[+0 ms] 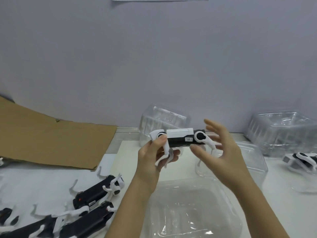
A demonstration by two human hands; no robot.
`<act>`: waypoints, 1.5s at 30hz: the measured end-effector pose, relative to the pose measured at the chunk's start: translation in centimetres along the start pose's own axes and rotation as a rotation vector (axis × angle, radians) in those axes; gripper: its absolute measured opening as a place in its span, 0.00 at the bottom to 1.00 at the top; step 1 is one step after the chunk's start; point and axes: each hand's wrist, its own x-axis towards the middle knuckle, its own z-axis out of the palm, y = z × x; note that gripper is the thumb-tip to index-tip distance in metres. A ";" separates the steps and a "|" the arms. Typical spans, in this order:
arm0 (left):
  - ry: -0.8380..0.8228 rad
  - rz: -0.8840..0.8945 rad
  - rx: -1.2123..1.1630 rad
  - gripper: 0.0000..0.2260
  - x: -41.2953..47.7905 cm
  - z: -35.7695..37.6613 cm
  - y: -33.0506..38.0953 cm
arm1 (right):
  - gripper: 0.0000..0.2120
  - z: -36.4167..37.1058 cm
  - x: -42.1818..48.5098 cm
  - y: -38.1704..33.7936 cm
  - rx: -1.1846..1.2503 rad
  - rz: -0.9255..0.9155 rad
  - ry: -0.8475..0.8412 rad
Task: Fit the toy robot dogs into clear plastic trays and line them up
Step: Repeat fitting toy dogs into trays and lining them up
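The left hand point(154, 155) is gripping the toy robot dog point(180, 137) by its legs; the right hand point(223, 152) is hovering beside it, fingers point(213, 127) wide. A clear tray point(193, 212) is lying at 6 o'clock, spare dogs point(96, 191) at 8.

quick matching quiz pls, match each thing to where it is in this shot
Things:
1. held robot dog
2. cardboard sheet
3. pile of loose robot dogs
4. robot dog in a tray

Places:
a. right edge of the view
b. in the grip of the left hand, raised in the middle
c. left side, further back
d. lower left, nearest the camera

Pairs: 1-b, 2-c, 3-d, 4-a
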 end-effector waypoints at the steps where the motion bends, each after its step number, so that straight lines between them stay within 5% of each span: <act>1: -0.032 -0.023 -0.019 0.17 0.1 -0.3 -0.1 | 0.25 -0.3 0.1 0.2 0.079 0.050 -0.031; 10: 0.013 -0.096 -0.031 0.13 0.8 -0.8 -1.0 | 0.20 0.1 0.6 1.5 0.071 0.111 -0.049; 15: 0.096 0.048 0.289 0.15 0.2 -0.2 -0.8 | 0.35 0.8 -0.1 1.3 -0.395 -0.197 -0.067; 17: 0.073 0.144 0.405 0.16 -0.6 0.4 -0.4 | 0.33 0.9 0.0 1.6 -0.440 -0.282 -0.087; 19: -0.014 0.213 0.402 0.20 -1.2 0.6 0.2 | 0.25 0.8 0.2 1.9 -0.294 -0.252 -0.088; 23: -0.164 0.267 0.271 0.31 -1.5 0.0 2.1 | 0.16 1.1 0.3 2.2 0.365 -0.033 -0.066; 25: -0.204 0.289 0.504 0.33 -2.1 -0.6 2.7 | 0.11 1.5 0.3 2.5 0.544 0.085 -0.071; 27: -0.281 0.104 0.929 0.45 -2.8 -1.5 3.3 | 0.11 1.9 0.3 2.6 0.564 0.147 -0.083; 29: -0.439 -0.196 1.259 0.58 -3.5 -2.6 3.4 | 0.06 2.0 0.3 2.6 0.544 0.119 -0.072; 32: -0.670 -0.381 1.415 0.60 -4.4 -3.7 2.8 | 0.15 1.6 0.3 2.4 0.532 0.056 -0.027; 38: -0.598 -0.304 1.312 0.54 -4.1 -6.0 0.8 | 0.24 -0.8 0.0 1.9 0.425 -0.034 -0.031; 45: -0.519 -0.254 1.270 0.56 -2.8 -7.1 0.4 | 0.30 -0.6 -1.3 2.2 -0.142 -0.144 -0.339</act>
